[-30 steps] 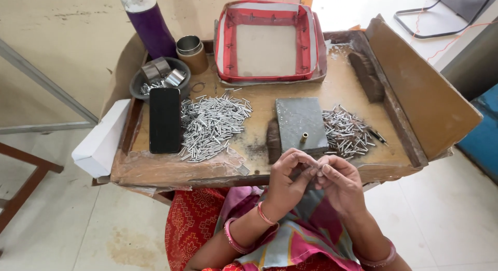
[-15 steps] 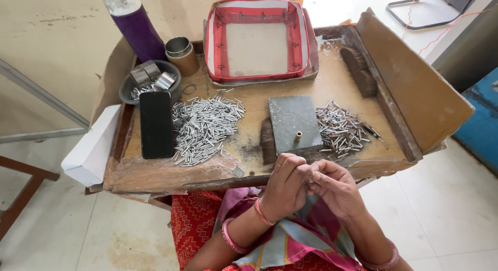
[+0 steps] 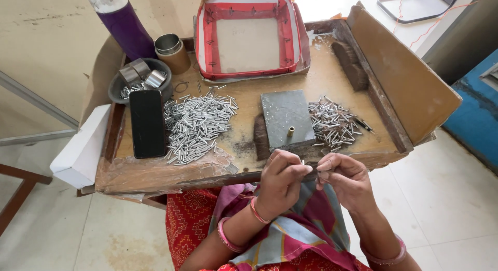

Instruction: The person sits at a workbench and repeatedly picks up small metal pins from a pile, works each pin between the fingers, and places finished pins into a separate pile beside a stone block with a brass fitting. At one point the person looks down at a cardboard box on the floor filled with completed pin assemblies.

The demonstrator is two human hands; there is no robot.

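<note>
My left hand [image 3: 280, 178] and my right hand [image 3: 344, 178] meet at the near edge of a wooden work tray [image 3: 171, 171], fingertips pinched together on a small thin metal piece [image 3: 312, 171] that is mostly hidden by the fingers. Just beyond the hands lies a grey metal block [image 3: 286, 119] with a small brass peg [image 3: 291, 131] standing in it. A heap of short silver metal pins [image 3: 196, 123] lies left of the block. A smaller heap of pins [image 3: 333, 121] lies to its right.
A black phone [image 3: 148, 123] lies at the tray's left. Behind it are a dark bowl of metal parts [image 3: 139, 83], a round tin [image 3: 173, 52], a purple bottle [image 3: 122, 22] and a red-rimmed square tray [image 3: 248, 36]. A cardboard flap [image 3: 402, 79] walls the right side.
The camera view has shifted slightly, so the tray sits a little more to the left. Both hands stay pinched together at the tray's near edge with only small finger movement.
</note>
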